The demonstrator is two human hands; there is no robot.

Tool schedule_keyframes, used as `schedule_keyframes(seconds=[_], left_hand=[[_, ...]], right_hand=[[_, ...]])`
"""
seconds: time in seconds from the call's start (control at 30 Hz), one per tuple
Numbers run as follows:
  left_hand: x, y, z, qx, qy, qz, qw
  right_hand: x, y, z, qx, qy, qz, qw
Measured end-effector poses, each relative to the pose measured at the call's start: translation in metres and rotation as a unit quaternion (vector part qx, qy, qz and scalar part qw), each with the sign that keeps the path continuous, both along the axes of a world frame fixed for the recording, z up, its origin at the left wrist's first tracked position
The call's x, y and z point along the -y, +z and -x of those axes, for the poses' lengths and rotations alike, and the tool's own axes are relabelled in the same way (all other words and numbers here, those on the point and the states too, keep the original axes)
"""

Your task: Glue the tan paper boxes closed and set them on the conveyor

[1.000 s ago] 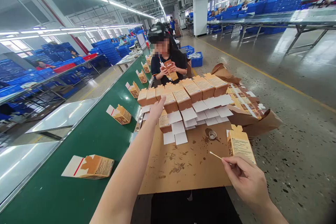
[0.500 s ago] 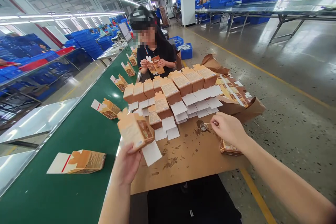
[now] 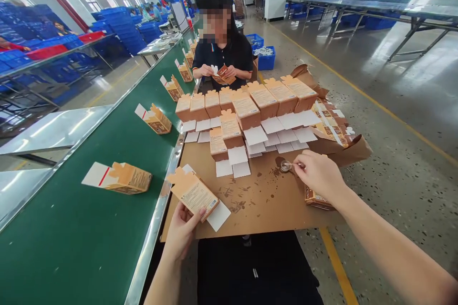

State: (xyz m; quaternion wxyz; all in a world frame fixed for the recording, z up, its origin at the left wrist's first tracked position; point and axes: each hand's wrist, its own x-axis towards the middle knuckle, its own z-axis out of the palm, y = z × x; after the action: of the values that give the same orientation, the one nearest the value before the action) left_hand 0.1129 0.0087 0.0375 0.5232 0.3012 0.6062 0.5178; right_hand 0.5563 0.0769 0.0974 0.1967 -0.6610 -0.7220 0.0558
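Observation:
My left hand (image 3: 182,231) grips an orange carton (image 3: 195,194) with a white flap hanging open, held low over the near edge of the cardboard sheet (image 3: 257,200). My right hand (image 3: 318,174) pinches a thin stick, its tip in a small round dish (image 3: 286,166) on the stained cardboard. Under that wrist lies another carton (image 3: 315,198). Rows of folded cartons (image 3: 246,105) with white flaps stand at the sheet's far end.
A green conveyor belt (image 3: 89,238) runs along the left, carrying several cartons (image 3: 119,177). A person (image 3: 222,52) sits opposite, handling a carton. Brown paper with flat carton blanks (image 3: 331,128) lies at the right. Blue crates line the racks behind.
My left hand reached to the rows, took a carton and brought it down near me. My right hand moved the stick from the near right to the dish.

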Motion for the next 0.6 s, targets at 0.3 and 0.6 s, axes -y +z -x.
schedule_keyframes(seconds=[0.3, 0.6], left_hand=[[0.009, 0.006, -0.027, -0.039, 0.027, -0.036, 0.998], [0.014, -0.011, -0.023, -0.047, 0.022, -0.045, 0.998]], right_hand=[[0.099, -0.066, 0.161, -0.270, 0.157, -0.082, 0.947], [0.098, -0.099, 0.186, -0.219, 0.147, -0.110, 0.958]])
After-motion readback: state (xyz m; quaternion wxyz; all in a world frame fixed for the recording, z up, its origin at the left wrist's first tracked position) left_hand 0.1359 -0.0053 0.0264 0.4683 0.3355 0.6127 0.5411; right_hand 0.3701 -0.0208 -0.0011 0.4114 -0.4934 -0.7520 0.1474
